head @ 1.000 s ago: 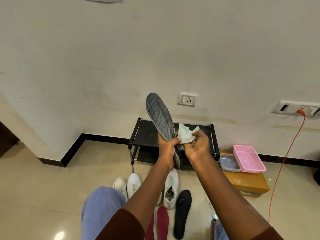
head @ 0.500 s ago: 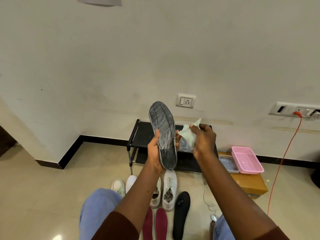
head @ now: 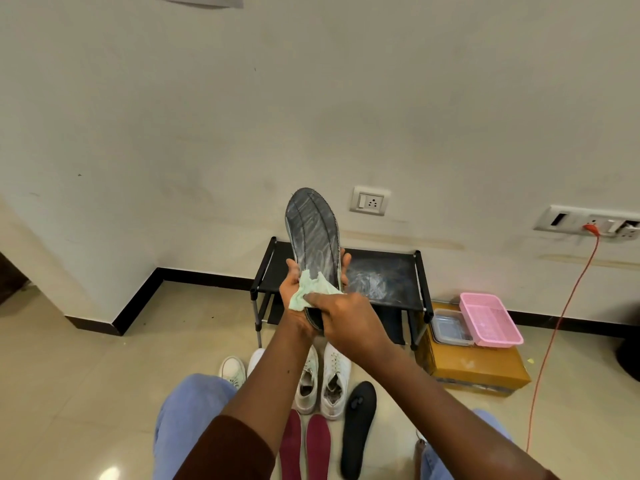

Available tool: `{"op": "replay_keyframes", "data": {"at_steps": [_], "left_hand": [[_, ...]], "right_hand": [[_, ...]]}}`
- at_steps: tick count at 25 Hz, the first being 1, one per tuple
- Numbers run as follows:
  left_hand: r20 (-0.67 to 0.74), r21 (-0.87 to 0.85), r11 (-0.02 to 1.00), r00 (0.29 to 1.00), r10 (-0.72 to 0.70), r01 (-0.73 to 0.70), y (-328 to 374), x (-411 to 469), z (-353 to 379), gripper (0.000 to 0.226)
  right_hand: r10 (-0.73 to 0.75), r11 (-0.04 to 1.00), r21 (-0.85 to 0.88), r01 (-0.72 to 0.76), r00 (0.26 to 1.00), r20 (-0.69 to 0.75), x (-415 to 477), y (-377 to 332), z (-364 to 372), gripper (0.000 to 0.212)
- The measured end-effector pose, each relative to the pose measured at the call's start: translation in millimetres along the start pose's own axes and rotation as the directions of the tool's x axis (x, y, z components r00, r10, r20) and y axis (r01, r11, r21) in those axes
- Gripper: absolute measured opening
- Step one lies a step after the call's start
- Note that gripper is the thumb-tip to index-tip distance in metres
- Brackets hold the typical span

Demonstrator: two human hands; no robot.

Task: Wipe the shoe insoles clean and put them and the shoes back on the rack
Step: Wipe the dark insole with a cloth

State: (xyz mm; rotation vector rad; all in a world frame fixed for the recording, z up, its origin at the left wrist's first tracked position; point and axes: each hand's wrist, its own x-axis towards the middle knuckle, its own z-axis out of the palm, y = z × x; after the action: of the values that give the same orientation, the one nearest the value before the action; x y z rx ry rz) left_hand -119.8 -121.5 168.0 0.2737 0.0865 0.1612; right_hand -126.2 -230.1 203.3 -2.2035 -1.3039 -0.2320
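We hold the grey insole (head: 313,233) upright in front of the black rack (head: 381,275), with our left hand (head: 294,303) wrapped round its lower half, thumb on 1 edge and fingertips on the other. Our right hand (head: 349,320) has the pale green cloth (head: 311,294) bunched under its fingers and pressed to the heel end; its thumb is hidden. The risk as we judge it: the insole looks thin and floppy, so a hard stroke toward the unsupported toe could fold it or tug it from our grip — down onto the 2 maroon insoles (head: 304,445) and white shoes (head: 334,379) below.
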Motion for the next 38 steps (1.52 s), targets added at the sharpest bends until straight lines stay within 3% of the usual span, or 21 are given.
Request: {"op": "replay_keyframes", "data": {"at_steps": [3,8,12,17,19,23,25,28,30,33,35,38], "left_hand": [[0.068,0.003,1.0,0.997,0.027,-0.027,8.2,5.8,-6.0,0.075],[0.098,-0.021,1.0,0.995,0.025,-0.023,11.0,2.2,-1.3,0.08],[0.034,-0.032,0.999,0.999,0.009,-0.008,2.3,-3.4,4.5,0.086],[-0.074,0.022,0.992,0.99,-0.119,0.121,2.9,-11.8,15.9,0.087],[-0.046,0.018,0.997,0.996,-0.077,0.078,5.2,-10.0,15.1,0.082],[0.013,-0.051,0.998,1.0,0.028,-0.027,11.9,0.9,3.3,0.077],[0.032,-0.033,0.999,0.999,0.03,-0.029,14.2,5.2,-2.3,0.072],[0.037,-0.041,0.999,0.999,-0.018,0.019,15.1,8.2,-5.7,0.068],[0.045,-0.047,0.998,0.999,-0.028,0.03,12.9,8.4,-2.3,0.069],[0.037,0.009,1.0,0.999,0.02,-0.02,6.6,3.1,6.0,0.076],[0.052,0.087,0.995,0.997,0.05,-0.055,6.4,-0.9,11.5,0.08],[0.038,0.123,0.987,0.995,0.096,-0.1,7.2,1.5,14.4,0.055]], "right_hand": [[-0.073,0.997,-0.005,0.073,0.993,-0.092,-14.3,-5.3,-4.8,0.037],[-0.05,0.998,-0.027,0.049,0.998,-0.045,-24.7,-11.7,0.8,0.03],[0.065,0.998,-0.008,-0.065,0.997,0.034,-1.6,-22.2,-7.9,0.03],[0.17,0.984,0.034,-0.175,0.978,0.117,12.7,-26.9,-15.3,0.033],[0.098,0.991,0.068,-0.113,0.977,0.19,4.5,-13.9,-12.7,0.04],[-0.163,0.981,-0.083,0.175,0.977,0.137,-18.8,-2.2,-9.0,0.047],[-0.264,0.962,-0.044,0.269,0.96,0.099,-27.2,9.5,-3.0,0.044],[-0.227,0.973,0.039,0.225,0.974,0.03,-32.5,11.3,-1.2,0.042],[-0.165,0.986,0.003,0.165,0.986,0.001,-28.8,6.7,3.6,0.043],[-0.016,0.997,-0.083,0.012,0.999,-0.038,-8.2,1.7,3.1,0.045],[0.102,0.991,-0.091,-0.101,0.995,0.008,6.9,-0.3,-0.4,0.05],[0.141,0.988,-0.067,-0.137,0.988,0.066,9.1,-4.1,1.9,0.051]]}}
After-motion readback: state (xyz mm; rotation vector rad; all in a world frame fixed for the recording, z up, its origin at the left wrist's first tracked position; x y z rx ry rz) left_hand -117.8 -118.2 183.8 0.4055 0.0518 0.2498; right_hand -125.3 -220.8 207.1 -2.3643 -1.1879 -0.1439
